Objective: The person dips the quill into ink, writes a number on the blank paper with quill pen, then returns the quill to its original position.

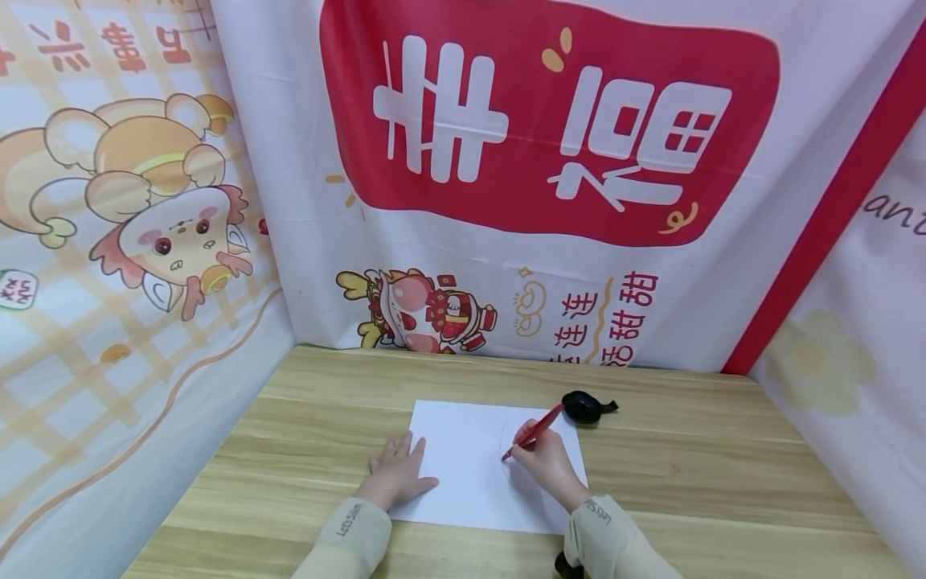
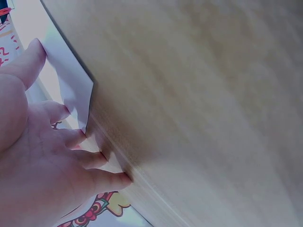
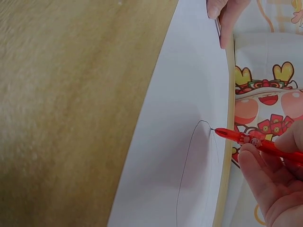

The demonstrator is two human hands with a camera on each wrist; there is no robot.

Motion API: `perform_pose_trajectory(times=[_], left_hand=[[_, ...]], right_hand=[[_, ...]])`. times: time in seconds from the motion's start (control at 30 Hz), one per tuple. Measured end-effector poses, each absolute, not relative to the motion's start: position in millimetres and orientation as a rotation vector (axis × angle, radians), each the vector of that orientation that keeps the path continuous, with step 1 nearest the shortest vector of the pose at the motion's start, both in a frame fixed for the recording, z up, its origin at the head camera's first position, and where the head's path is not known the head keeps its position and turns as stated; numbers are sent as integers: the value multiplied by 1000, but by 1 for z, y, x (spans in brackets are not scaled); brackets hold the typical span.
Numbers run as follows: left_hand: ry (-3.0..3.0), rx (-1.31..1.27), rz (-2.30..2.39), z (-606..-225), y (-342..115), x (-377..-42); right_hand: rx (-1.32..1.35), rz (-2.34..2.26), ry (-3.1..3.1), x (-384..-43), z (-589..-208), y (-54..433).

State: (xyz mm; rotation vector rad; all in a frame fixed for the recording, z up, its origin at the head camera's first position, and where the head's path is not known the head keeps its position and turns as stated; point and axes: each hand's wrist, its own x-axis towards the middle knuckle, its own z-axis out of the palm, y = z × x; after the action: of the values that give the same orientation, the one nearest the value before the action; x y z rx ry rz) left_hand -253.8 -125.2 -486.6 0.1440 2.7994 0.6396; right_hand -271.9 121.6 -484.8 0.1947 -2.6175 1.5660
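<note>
A white sheet of paper [image 1: 463, 458] lies flat on the wooden table. My left hand [image 1: 398, 473] rests on the sheet's left edge with fingers spread; in the left wrist view the left hand [image 2: 52, 142] has its thumb on the paper [image 2: 71, 80] and some fingertips on the wood beside it. On the sheet's right part, my right hand [image 1: 547, 466] grips a red pen [image 1: 537, 428]. In the right wrist view the tip of the pen [image 3: 246, 138] touches the paper [image 3: 165, 104] at a thin, dark curved line [image 3: 190, 142], shaped like a narrow arch.
A black rounded object with a short tail [image 1: 583, 408] lies by the sheet's upper right corner. Another dark object [image 1: 568, 566] shows partly beside the right sleeve [image 1: 608, 531]. Printed cloth [image 1: 506, 265] hangs behind the wooden table [image 1: 687, 458] and along both sides.
</note>
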Motion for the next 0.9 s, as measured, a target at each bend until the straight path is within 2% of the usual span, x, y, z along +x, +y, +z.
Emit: perform_pose_trajectory(times=[0.9], left_hand=[[2798, 154, 630, -484, -129, -252]], right_hand=[[89, 1639, -2487, -276, -476, 135]])
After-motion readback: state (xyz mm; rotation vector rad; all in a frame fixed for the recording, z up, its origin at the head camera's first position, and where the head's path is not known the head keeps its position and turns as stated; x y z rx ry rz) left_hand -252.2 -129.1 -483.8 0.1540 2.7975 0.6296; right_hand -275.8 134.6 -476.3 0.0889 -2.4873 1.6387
